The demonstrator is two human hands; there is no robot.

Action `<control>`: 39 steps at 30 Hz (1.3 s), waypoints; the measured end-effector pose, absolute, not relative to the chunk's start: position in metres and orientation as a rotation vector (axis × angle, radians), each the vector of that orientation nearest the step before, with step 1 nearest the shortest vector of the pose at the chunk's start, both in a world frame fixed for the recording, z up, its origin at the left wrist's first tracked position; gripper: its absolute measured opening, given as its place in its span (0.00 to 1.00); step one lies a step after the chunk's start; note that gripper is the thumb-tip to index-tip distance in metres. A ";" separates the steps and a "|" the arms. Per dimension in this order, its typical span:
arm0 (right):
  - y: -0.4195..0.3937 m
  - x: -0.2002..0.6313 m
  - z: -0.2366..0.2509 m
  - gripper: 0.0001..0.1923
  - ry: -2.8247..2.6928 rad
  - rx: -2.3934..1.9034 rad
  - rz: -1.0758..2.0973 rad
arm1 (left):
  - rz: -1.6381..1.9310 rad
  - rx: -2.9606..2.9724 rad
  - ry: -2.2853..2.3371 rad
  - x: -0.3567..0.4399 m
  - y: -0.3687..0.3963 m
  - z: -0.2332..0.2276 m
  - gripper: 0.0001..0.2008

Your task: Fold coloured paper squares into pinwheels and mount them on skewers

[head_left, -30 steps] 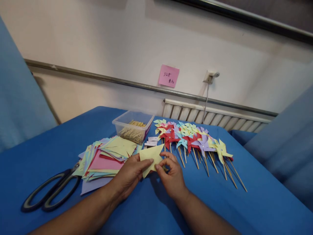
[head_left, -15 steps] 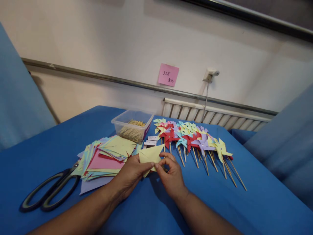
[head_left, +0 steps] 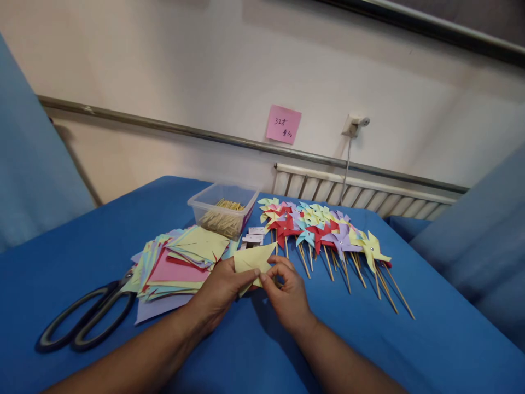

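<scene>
A yellow paper sheet, cut and partly bent, is held up over the table between both hands. My left hand grips it from the left, thumb on top and fingers behind. My right hand pinches its lower right part between thumb and forefinger. What lies behind the paper is hidden. Left of my left hand lies a stack of coloured paper sheets, with a pair of scissors beside it. To the right, finished paper pinwheels on thin wooden sticks lie in a bunch.
A clear plastic box of short wooden sticks stands behind the stack. Small white boxes lie near it. A blue cloth covers the table. Beyond are a radiator, a rail and a pink note on the wall.
Almost nothing differs. Both hands keep hold of the yellow paper in the same place, and the view has shifted very slightly.
</scene>
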State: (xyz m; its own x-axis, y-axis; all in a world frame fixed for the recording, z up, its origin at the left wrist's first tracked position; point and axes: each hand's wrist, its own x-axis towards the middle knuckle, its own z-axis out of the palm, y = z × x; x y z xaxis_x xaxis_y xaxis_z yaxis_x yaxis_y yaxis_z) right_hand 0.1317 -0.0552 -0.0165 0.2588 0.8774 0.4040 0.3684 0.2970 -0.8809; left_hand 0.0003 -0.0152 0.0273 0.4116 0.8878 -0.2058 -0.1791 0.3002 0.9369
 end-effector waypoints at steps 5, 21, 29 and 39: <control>-0.054 0.132 -0.019 0.05 -1.304 -1.255 0.543 | 0.831 1.078 0.941 -0.002 -0.013 0.026 0.24; -0.050 0.158 -0.008 0.20 -1.200 -0.963 1.349 | 0.497 1.638 0.908 -0.022 -0.004 0.033 0.14; -0.054 0.148 -0.013 0.25 -1.217 -0.937 1.431 | 0.456 1.805 0.972 -0.023 -0.009 0.043 0.14; -0.049 0.136 -0.021 0.19 -0.969 -0.971 1.197 | 0.709 1.598 1.037 -0.017 -0.001 0.031 0.17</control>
